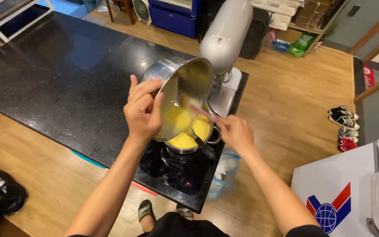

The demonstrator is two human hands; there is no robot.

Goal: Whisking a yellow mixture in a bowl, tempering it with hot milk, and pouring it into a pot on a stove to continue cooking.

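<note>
My left hand (143, 109) grips the rim of a steel mixing bowl (185, 87) and holds it tilted steeply over a steel saucepan (194, 138). Yellow batter runs from the bowl into the pan, which holds more of the same yellow mix. My right hand (235, 131) holds a spatula (198, 112) with a pale blade reaching into the tilted bowl. The pan's dark handle (205, 147) points toward me. The pan stands on a dark cooktop area (172, 171) at the near corner of the black counter.
A white stand mixer (224, 48) rises right behind the bowl. The black stone counter (58, 74) stretches left. A plastic bag (224, 173) hangs by the counter's right side. A white chest appliance (352, 188) stands at right, shoes (345, 127) on the wooden floor beyond.
</note>
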